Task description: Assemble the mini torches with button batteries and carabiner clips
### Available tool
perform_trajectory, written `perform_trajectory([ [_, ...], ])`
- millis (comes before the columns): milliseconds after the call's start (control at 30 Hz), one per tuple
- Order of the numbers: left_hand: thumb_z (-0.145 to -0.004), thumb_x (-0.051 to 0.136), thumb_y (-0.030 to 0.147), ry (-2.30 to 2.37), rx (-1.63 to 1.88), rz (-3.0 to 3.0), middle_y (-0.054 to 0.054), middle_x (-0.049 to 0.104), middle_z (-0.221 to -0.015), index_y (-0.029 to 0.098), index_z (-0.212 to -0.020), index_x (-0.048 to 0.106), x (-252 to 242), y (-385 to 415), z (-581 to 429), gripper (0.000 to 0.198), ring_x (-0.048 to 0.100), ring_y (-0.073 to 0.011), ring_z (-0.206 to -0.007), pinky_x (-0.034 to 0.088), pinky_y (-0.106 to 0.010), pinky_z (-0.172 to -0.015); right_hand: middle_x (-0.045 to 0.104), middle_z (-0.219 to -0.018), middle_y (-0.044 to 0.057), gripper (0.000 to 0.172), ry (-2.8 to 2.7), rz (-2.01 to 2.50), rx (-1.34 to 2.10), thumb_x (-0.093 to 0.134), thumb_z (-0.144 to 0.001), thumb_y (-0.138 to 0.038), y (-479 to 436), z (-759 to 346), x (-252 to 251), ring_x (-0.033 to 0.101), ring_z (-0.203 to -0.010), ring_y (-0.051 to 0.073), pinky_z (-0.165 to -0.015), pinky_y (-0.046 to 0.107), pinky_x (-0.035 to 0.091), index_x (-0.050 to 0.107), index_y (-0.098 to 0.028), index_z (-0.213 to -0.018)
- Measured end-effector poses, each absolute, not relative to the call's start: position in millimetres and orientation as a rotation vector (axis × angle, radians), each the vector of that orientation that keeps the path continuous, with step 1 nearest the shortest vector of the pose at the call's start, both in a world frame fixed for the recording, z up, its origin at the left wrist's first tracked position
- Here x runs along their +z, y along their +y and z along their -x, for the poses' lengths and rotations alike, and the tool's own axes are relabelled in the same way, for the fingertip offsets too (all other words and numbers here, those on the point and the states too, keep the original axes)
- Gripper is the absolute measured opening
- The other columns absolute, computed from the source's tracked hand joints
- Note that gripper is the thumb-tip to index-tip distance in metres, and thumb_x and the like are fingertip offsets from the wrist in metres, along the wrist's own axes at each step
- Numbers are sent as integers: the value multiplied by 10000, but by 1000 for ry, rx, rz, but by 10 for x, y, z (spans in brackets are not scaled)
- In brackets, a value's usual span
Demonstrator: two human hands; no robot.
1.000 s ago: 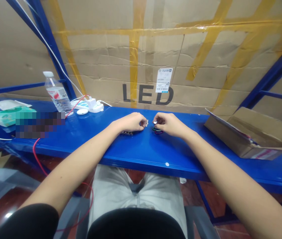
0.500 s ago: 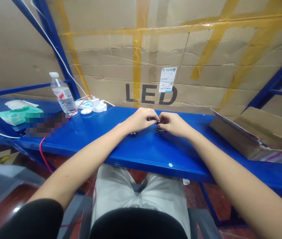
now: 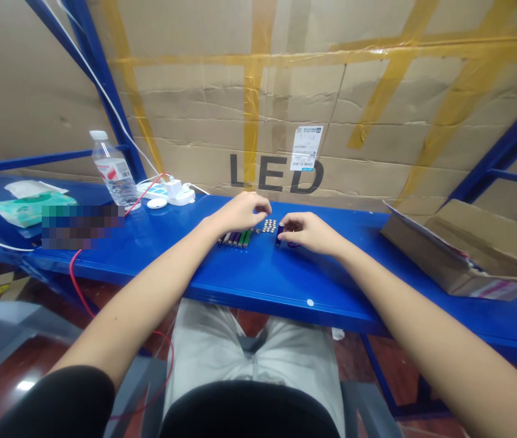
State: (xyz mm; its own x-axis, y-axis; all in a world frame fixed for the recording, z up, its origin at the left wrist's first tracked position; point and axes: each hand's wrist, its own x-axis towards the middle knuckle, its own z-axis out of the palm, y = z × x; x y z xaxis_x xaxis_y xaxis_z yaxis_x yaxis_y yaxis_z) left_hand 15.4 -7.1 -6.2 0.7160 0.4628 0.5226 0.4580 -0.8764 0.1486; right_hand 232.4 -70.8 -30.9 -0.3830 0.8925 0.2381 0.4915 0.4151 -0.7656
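The right hand rests on the blue counter, and its fingers pinch a small blue tube that stands up on the counter. Just left of the tube sits a little bunch of tiny silver bits. The left hand is just behind and to the left of them. Its fingers are bent down close to the silver bits, but I cannot tell if they hold anything. In front of the left hand, a row of small tubes, purple and green, lies side by side on the counter. Far off to the left stand a water bottle and a white power strip, with a red wire hanging down over the near edge. An open cardboard box lies on the right end. A big cardboard sheet with the letters LED stands at the back.
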Motion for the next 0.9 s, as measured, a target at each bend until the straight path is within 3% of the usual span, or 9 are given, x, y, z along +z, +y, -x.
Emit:
perform_trajectory([
  [400, -726, 689, 195, 952, 480, -2952, -36, 701, -849, 258, -830, 777, -178, 7, -77, 150, 605, -220, -888, 453, -349, -853, 678, -716, -3, 159, -2101, 1178, 673, 682, -735, -313, -702, -2307, -322, 618, -683, 158, -697, 293, 471, 638, -181, -813],
  [600, -751, 651, 142, 814, 629, -2827, -32, 729, -847, 219, -826, 765, -178, 9, -131, 158, 651, -193, -855, 495, -321, -811, 700, -774, 9, 157, -2117, 1161, 640, 672, -727, -292, -689, -2317, -341, 628, -730, 165, -698, 284, 473, 659, -181, -837],
  [767, -795, 632, 159, 658, 984, -2520, -41, 764, -902, 171, -891, 753, -70, -126, -235, 155, 691, -162, -853, 538, -307, -814, 684, -729, 10, 132, -2074, 1178, 637, 652, -734, -283, -684, -2318, -342, 622, -697, 166, -657, 278, 469, 647, -176, -810],
  [900, -798, 645, 176, 550, 1056, -2453, -52, 754, -890, 156, -876, 762, -37, -211, -287, 142, 681, -152, -818, 539, -289, -777, 678, -700, 13, 140, -2052, 1187, 672, 659, -734, -297, -698, -2306, -323, 612, -655, 160, -631, 276, 465, 643, -170, -789],
])
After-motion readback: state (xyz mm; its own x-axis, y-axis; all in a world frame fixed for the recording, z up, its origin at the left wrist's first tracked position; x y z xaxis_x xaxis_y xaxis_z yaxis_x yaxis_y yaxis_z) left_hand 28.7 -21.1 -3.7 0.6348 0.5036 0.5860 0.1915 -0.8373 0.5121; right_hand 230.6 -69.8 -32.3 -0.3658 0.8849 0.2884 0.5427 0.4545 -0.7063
